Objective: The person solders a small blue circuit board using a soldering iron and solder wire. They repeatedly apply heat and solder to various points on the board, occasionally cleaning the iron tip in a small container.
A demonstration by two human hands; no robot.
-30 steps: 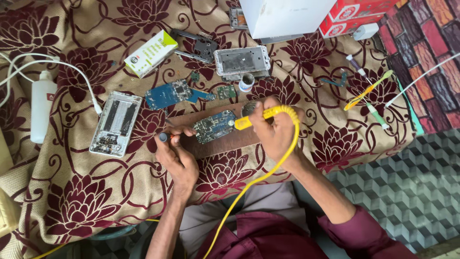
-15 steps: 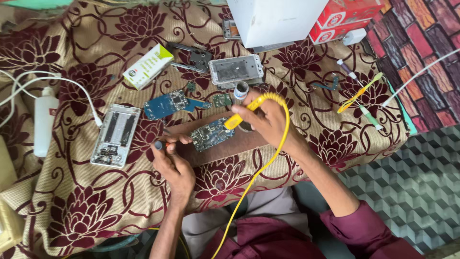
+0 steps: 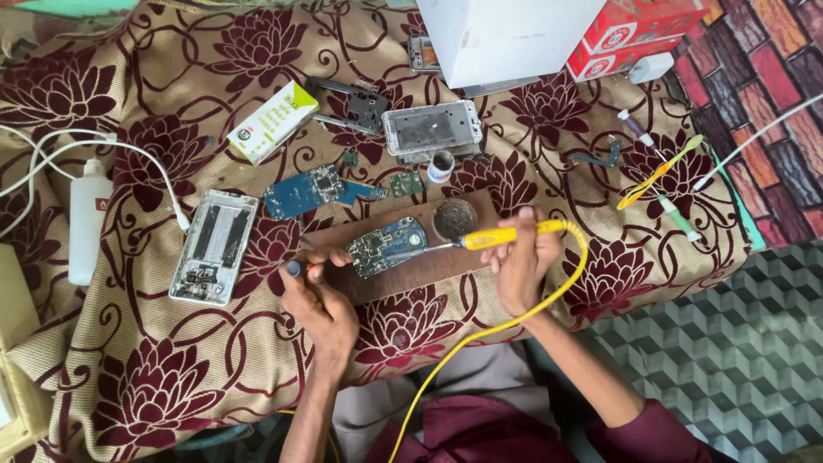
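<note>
My right hand (image 3: 521,261) grips a yellow soldering iron (image 3: 507,234) whose metal tip rests on the right edge of a small blue circuit board (image 3: 387,245). The board lies on a brown wooden block (image 3: 411,270). My left hand (image 3: 319,298) rests on the block's left end, pinching a thin tool with a dark round end (image 3: 294,268) just left of the board. A round metal tin (image 3: 454,219) sits on the block beside the iron. The iron's yellow cord (image 3: 480,330) runs down toward my lap.
On the floral cloth (image 3: 154,377) lie a larger blue board (image 3: 302,192), an opened phone body (image 3: 213,246), a phone frame (image 3: 431,128), a white-green box (image 3: 273,122), a white bottle (image 3: 87,227) with cables, a white box (image 3: 506,34), red boxes (image 3: 639,30), tweezers and small tools (image 3: 656,176).
The view has shifted and come closer. The iron's tip has moved left along the block onto the board's right edge. My left hand stays at the block's left end.
</note>
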